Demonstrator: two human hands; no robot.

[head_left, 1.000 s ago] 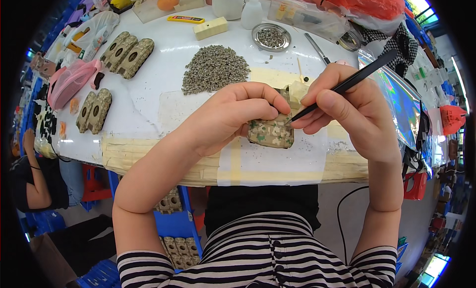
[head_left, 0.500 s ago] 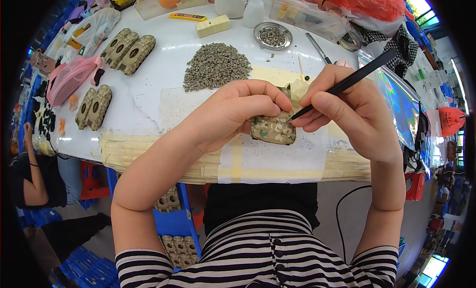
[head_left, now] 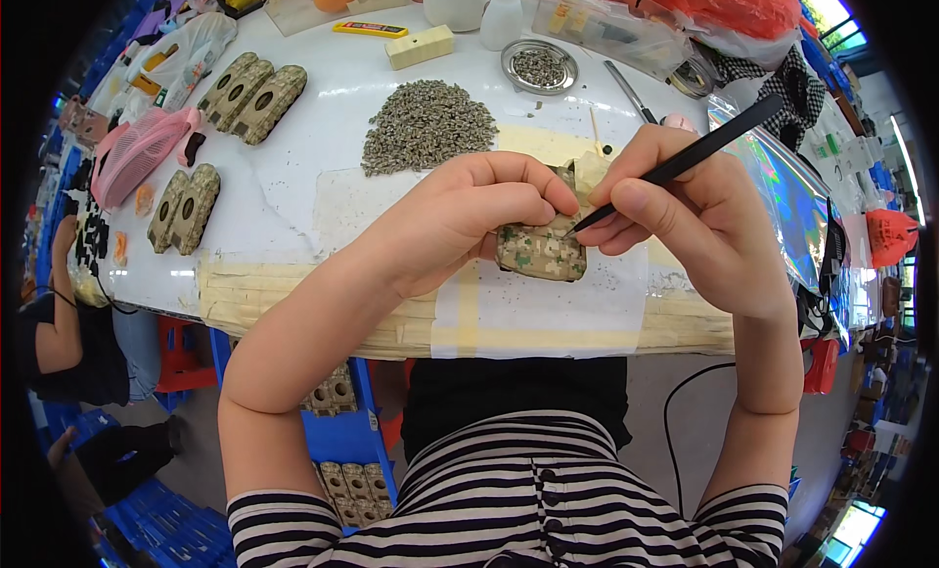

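Note:
My left hand [head_left: 479, 211] is closed on a small camouflage-patterned shell-like piece [head_left: 541, 252], its thumb and fingers pinching the far part. My right hand [head_left: 685, 211] grips black tweezers [head_left: 699, 149] like a pen. Their pointed tip touches or nearly touches the piece's upper face, close to my left fingertips. A pale yellowish block [head_left: 589, 171] sits just behind the piece, partly hidden by my right fingers. Beyond my left hand lies a heap of small metallic bits [head_left: 428, 128]. Whether the tip holds one of these bits is too small to tell.
Similar camouflage pieces with dark oval openings [head_left: 256, 100] lie at the left, near a pink mesh item [head_left: 145, 155]. A round metal dish [head_left: 539, 68] of small bits, a white squeeze bottle [head_left: 502, 20] and a cream block [head_left: 420, 47] stand behind. A co-worker's arm [head_left: 63, 294] shows far left.
My hands, the piece and the tweezers stay almost in place, with the tip shifted very slightly. At the far left, the co-worker's arm has moved.

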